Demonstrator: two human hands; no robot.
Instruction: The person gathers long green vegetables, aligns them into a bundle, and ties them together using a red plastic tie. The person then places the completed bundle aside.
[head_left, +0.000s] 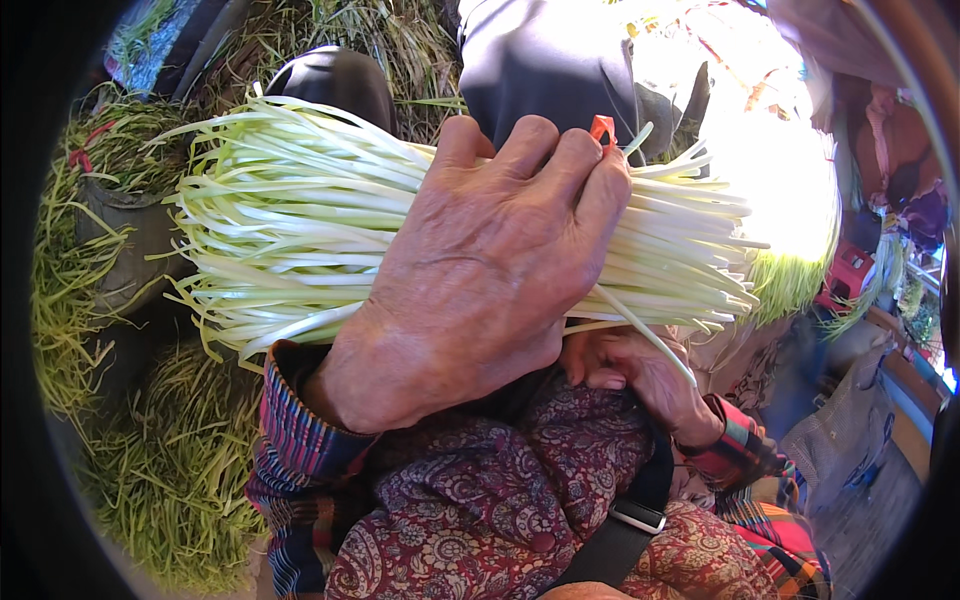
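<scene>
A thick bundle of pale green-white stalks (300, 225), which look like blanched chives, lies crosswise in front of me. My left hand (495, 247) is over it from above, its fingers curled across the far side. A red tie (603, 129) sticks up beside the fingers at the right. My right hand (637, 367) is under the near edge of the bundle, palm partly up and fingers bent; part of it is hidden by the stalks and the left hand. One loose stalk (649, 335) slants down across the right hand.
Heaps of loose green leaves (180, 465) lie on the left, with a red-tied bunch (135, 142) above. Dark-trousered knees (544, 82) are beyond the bundle. At the right are a brightly sunlit bundle (791, 281), a red plastic crate (847, 274) and a grey woven bag (840, 424).
</scene>
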